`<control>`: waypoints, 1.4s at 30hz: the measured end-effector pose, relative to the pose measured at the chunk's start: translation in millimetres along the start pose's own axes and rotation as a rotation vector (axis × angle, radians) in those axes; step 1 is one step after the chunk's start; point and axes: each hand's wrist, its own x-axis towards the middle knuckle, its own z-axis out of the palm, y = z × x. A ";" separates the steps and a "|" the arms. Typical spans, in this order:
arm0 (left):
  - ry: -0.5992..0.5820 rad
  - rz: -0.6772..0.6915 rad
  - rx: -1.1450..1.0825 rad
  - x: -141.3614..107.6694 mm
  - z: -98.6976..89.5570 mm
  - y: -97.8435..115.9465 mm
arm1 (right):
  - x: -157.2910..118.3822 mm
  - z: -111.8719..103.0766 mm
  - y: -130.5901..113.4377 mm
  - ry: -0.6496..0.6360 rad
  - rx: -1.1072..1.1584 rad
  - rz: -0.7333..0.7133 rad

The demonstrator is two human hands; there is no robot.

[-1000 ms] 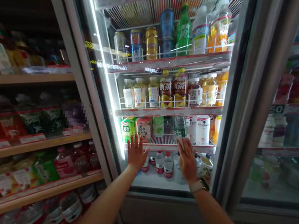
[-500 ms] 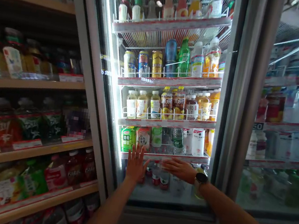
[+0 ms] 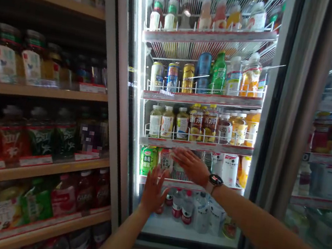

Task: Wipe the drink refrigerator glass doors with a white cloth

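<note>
Although both hands lie close to the cooler, neither grips anything: the left hand (image 3: pixel 153 190) is open with its fingers spread, and the right hand (image 3: pixel 191 167), a smartwatch (image 3: pixel 215 180) on its wrist, reaches flat and open just above it. Both sit at the glass door (image 3: pixel 121 93) of a refrigerated drinks cooler, though I cannot tell whether the palms touch the pane. The door stands upright, its long axis vertical, and should handle as stiff, weighty and slick under bare palms, so its frame looks the surer hold. Behind the pane, water bottles (image 3: pixel 182 207) stand just below the right hand, a green carton (image 3: pixel 148 160) sits just above the left, and bottled teas (image 3: pixel 203 125) fill the rack above both. Wooden shelves (image 3: pixel 34 91) stand farther left.
</note>
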 end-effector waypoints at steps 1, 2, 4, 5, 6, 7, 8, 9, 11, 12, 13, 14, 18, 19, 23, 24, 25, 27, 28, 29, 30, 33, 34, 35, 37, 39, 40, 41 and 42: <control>0.033 -0.001 -0.015 10.7 -6.0 -8.0 | -8.4 7.9 -11.0 -0.017 0.023 -0.063; 0.066 -0.010 -0.025 23.1 -11.3 -16.9 | -16.9 15.2 -21.0 -0.029 0.049 -0.127; 0.116 -0.032 -0.028 49.0 -18.1 -35.9 | -30.3 26.1 -35.7 -0.055 0.090 -0.235; 0.132 -0.039 -0.019 60.2 -19.3 -45.2 | -33.6 28.8 -39.3 -0.084 0.100 -0.271; 0.141 -0.035 -0.005 69.1 -19.0 -53.8 | -33.8 29.3 -40.0 -0.127 0.109 -0.299; 0.142 -0.027 0.011 75.2 -17.4 -61.3 | -30.5 27.5 -37.5 -0.175 0.117 -0.316; 0.139 -0.018 0.028 78.4 -14.9 -67.3 | -23.4 23.7 -32.0 -0.217 0.122 -0.318; 0.137 -0.011 0.045 79.1 -11.8 -71.7 | -12.7 18.1 -23.9 -0.242 0.120 -0.305; 0.133 -0.014 0.068 76.1 -6.0 -76.2 | 17.3 4.2 -2.6 -0.213 0.088 -0.240; 0.133 -0.021 0.072 73.8 -4.0 -76.8 | 34.8 -2.8 8.5 -0.162 0.053 -0.178; 0.134 -0.026 0.073 71.7 -2.9 -76.7 | 52.4 -8.9 18.4 -0.097 0.011 -0.100; 0.133 -0.024 0.072 70.1 -2.6 -76.4 | 68.8 -13.4 26.3 -0.028 -0.026 -0.023; 0.135 0.012 0.071 68.2 -5.7 -76.4 | 102.1 -11.3 25.8 0.105 -0.059 0.055; 0.139 0.019 0.076 67.9 -6.4 -77.0 | 100.2 -6.1 18.0 0.095 -0.049 0.013; 0.150 0.056 0.086 65.8 -6.3 -80.0 | 64.7 22.2 -23.0 0.029 -0.029 -0.110; 0.149 0.064 0.084 65.3 -6.0 -80.7 | 53.2 28.8 -31.9 0.021 -0.030 -0.110; 0.145 0.068 0.081 64.9 -6.0 -81.3 | 42.4 34.4 -39.2 0.013 -0.031 -0.098; 0.136 0.080 0.073 64.5 -6.4 -82.2 | 25.8 41.2 -48.3 0.001 -0.034 -0.066; 0.135 0.089 0.069 64.5 -6.8 -82.5 | 21.0 41.8 -49.7 -0.008 -0.035 -0.058; 0.134 0.097 0.065 64.4 -7.4 -82.7 | 18.7 40.5 -48.8 -0.015 -0.036 -0.062; 0.133 0.102 0.063 64.3 -7.9 -82.8 | 19.2 37.4 -45.8 -0.020 -0.036 -0.084; 0.142 0.091 0.052 63.8 -8.8 -82.4 | 35.3 20.2 -25.7 -0.046 -0.044 -0.163; 0.144 0.084 0.048 63.5 -8.8 -82.2 | 44.1 13.4 -17.0 -0.049 -0.055 -0.165; 0.143 0.078 0.045 63.2 -8.6 -81.9 | 53.5 7.1 -8.6 -0.041 -0.071 -0.146; 0.135 0.072 0.043 62.8 -8.0 -81.6 | 70.9 -1.6 4.3 0.003 -0.108 -0.051; 0.127 0.068 0.044 62.5 -7.2 -81.7 | 81.1 -3.2 8.1 0.045 -0.134 0.039; 0.128 0.066 0.044 62.5 -6.8 -81.9 | 82.3 -1.4 6.2 0.047 -0.143 0.066; 0.134 0.068 0.044 62.5 -6.4 -82.1 | 80.7 1.6 2.0 0.041 -0.150 0.074; 0.140 0.071 0.044 62.4 -6.1 -82.4 | 76.7 5.6 -3.9 0.028 -0.158 0.068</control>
